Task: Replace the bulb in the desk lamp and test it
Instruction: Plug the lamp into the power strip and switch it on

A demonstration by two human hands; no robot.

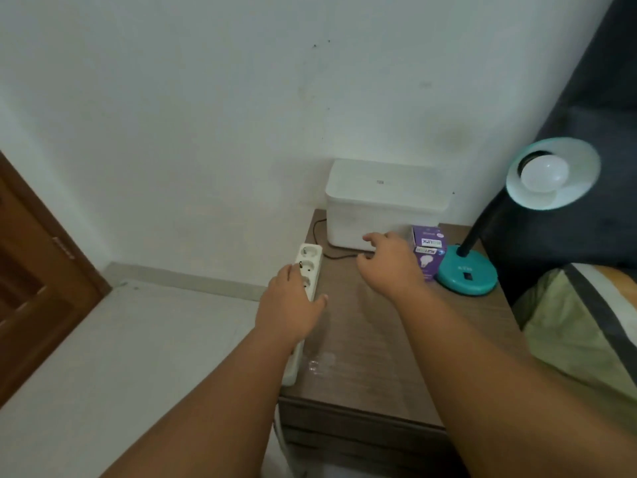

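Note:
A teal desk lamp [467, 274] stands at the back right of the wooden bedside table [362, 367]. Its shade [582, 174] tilts up and a white bulb [544, 172] sits in the socket, unlit. A purple bulb box [429, 251] stands left of the lamp base. A white power strip [310, 260] lies along the table's left edge, and my left hand [293, 305] grips it from above. My right hand [389, 263] hovers palm down in front of the white box, where the lamp's black cord [331, 255] ends at its fingertips. The palm hides any plug.
A white lidded box [386, 205] stands against the wall at the back of the table. A bed with a dark headboard [586, 115] and a green pillow [579, 326] lies to the right. A brown door [38, 270] is at the left.

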